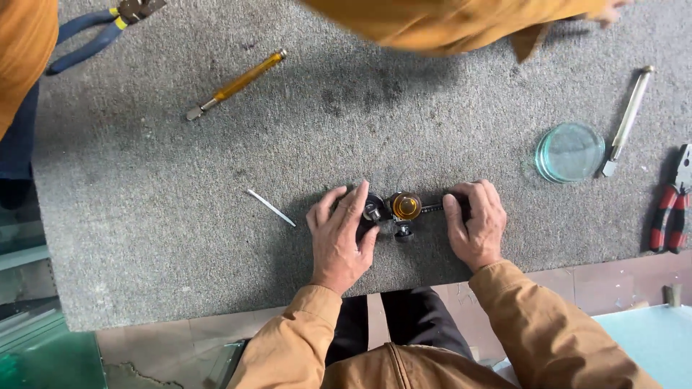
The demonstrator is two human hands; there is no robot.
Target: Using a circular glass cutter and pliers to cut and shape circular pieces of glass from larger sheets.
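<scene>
Both hands rest at the lower middle of the frame on a small black metal circle-cutting tool with an amber oil-filled head: the left hand lies fingers together over the tool's round left end, pressing it onto the grey felt-covered workbench, while the right hand is curled in a closed grip around the tool's dark right end. Whether a glass sheet lies under it cannot be told. If the left hand's pressure eased, the tool could skid on the felt — and the thin white sliver just left of that hand looks like a likely snag or prick. Room is open across the middle and upper left, where a yellow-handled glass cutter and blue-handled pliers lie well apart. To the right it is tighter: a stack of round clear glass discs, a white-handled cutter and red-handled pliers sit near the bench's right side (another person's tan sleeve hangs over the upper edge). The near edge runs just below the wrists.
</scene>
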